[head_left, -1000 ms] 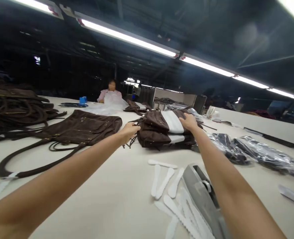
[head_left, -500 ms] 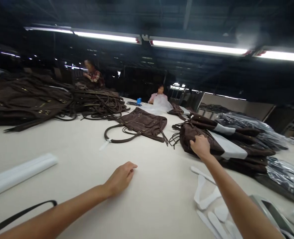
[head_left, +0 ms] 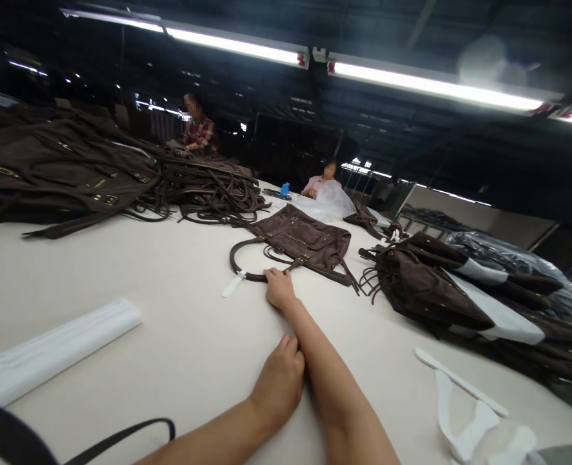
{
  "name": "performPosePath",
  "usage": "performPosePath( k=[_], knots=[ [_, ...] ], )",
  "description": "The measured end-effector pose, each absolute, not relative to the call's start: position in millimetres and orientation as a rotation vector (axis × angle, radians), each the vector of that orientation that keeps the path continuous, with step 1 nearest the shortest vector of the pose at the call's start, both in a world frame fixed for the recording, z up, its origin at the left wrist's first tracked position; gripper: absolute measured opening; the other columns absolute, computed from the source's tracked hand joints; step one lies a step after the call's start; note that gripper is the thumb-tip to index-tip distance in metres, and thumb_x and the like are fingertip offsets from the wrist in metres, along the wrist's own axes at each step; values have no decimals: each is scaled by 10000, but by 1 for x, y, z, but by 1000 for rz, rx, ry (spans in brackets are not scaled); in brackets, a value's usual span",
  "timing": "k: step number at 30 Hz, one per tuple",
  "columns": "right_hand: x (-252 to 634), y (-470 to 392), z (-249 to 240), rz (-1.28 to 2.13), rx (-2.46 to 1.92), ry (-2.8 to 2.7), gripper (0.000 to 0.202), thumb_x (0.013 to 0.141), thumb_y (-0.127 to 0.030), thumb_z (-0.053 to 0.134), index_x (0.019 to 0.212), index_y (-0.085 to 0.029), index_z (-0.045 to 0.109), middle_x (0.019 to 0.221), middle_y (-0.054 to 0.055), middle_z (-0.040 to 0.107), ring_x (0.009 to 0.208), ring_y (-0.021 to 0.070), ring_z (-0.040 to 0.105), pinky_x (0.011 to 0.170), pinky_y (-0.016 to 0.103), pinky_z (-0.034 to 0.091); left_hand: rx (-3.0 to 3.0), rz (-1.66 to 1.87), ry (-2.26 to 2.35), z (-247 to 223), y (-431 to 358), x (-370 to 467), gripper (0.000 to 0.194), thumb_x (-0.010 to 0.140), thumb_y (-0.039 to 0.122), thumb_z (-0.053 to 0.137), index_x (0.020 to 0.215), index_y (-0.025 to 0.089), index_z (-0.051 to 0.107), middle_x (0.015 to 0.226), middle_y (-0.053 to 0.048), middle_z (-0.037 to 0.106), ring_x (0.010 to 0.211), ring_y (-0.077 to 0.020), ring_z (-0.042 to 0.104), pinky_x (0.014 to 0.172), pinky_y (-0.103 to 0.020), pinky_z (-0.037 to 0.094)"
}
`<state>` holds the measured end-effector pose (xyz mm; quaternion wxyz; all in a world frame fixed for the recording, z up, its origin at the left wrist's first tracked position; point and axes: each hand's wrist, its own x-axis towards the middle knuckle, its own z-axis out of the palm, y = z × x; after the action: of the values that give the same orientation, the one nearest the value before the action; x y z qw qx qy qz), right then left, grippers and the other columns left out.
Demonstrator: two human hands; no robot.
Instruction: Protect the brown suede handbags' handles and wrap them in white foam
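A dark brown handbag (head_left: 305, 239) lies flat on the table, its rounded handle reaching toward me. My right hand (head_left: 280, 287) is closed on that handle (head_left: 251, 276). Beside the grip, a white tag or strip (head_left: 234, 284) is fastened around the handle. My left hand (head_left: 280, 381) is nearer to me, its fingers curled in beside my right forearm. Nothing shows in the left hand.
Stacked brown bags (head_left: 441, 284) with white wrapping lie at right. White cut strips (head_left: 460, 400) are in front of them. More bags (head_left: 72, 161) are heaped at left, near white rolled sheets (head_left: 67, 349). Two people work beyond the table.
My right hand has left the stack of bags at right and taken hold of the handbag's handle. My left hand has shifted right and curled further. The view has turned.
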<state>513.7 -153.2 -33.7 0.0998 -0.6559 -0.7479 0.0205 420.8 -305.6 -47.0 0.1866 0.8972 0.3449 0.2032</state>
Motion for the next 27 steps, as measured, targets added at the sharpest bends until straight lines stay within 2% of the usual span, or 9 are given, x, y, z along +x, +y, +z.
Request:
performPosePath(
  k=[3, 7, 9, 11, 14, 16, 19, 24, 27],
  knots=[
    [508, -158, -33, 102, -2024, -2076, 373, 802, -40, 438, 1137, -139, 570, 1214, 167, 575, 1195, 274, 464, 1091, 495, 183, 2512, 410, 936, -31, -313, 406, 365, 800, -5, 392, 1006, 116, 668, 1111, -131, 614, 1057, -247, 538, 946, -381, 477],
    [512, -202, -29, 199, -2061, -1831, 130, 721, -108, 576, 840, -154, 603, 904, 108, 656, 1004, 260, 539, 1026, 406, 290, 2629, 143, 748, -7, -340, 377, 430, 757, 26, 483, 1154, 88, 634, 1221, -174, 603, 1172, -318, 518, 1020, -478, 428],
    [512, -236, -27, 268, -2058, -1652, 55, 692, -187, 624, 694, -173, 572, 715, 51, 621, 822, 226, 560, 907, 354, 384, 2595, 130, 654, -6, -356, 359, 389, 744, 51, 518, 1097, 118, 668, 1216, -165, 621, 1165, -333, 542, 997, -480, 457],
    [511, -273, -24, 339, -2046, -1429, 157, 698, -265, 618, 605, -186, 519, 573, 7, 536, 629, 176, 514, 713, 302, 428, 2475, 189, 558, -13, -370, 340, 336, 752, 82, 526, 1025, 172, 699, 1214, -122, 643, 1130, -306, 589, 967, -429, 499],
    [508, -329, -13, 385, -1977, -1098, 242, 738, -360, 572, 591, -194, 473, 509, -21, 453, 492, 123, 404, 519, 258, 365, 2254, 352, 495, -34, -381, 313, 437, 734, 114, 549, 1136, 232, 674, 1311, -68, 606, 1161, -257, 600, 1006, -344, 492],
    [506, -364, -1, 362, -1915, -947, 277, 735, -414, 583, 614, -191, 475, 508, -29, 437, 476, 107, 361, 477, 250, 326, 2094, 507, 515, -49, -385, 300, 472, 742, 163, 563, 1199, 245, 648, 1341, -56, 589, 1200, -241, 580, 1044, -320, 464],
    [512, -413, 18, 307, -1801, -727, 328, 672, -452, 674, 622, -182, 493, 499, -43, 421, 476, 93, 321, 456, 249, 278, 1799, 664, 607, -59, -387, 288, 403, 809, 285, 538, 1190, 219, 655, 1319, -75, 602, 1171, -231, 603, 1018, -316, 489],
    [557, -488, 15, 66, -1547, -382, 376, 524, -410, 816, 632, -168, 549, 528, -40, 482, 549, 116, 409, 509, 254, 336, 1705, 833, 782, -44, -394, 263, 333, 859, 398, 494, 1008, 198, 714, 1060, -76, 710, 965, -204, 688, 874, -291, 569],
    [585, -521, -9, -155, -1504, -305, 376, 498, -389, 821, 677, -163, 581, 564, -28, 523, 580, 138, 455, 518, 261, 359, 1902, 1174, 915, -31, -397, 239, 284, 878, 402, 505, 933, 233, 726, 1037, -52, 714, 970, -204, 677, 894, -303, 558]
  ],
)
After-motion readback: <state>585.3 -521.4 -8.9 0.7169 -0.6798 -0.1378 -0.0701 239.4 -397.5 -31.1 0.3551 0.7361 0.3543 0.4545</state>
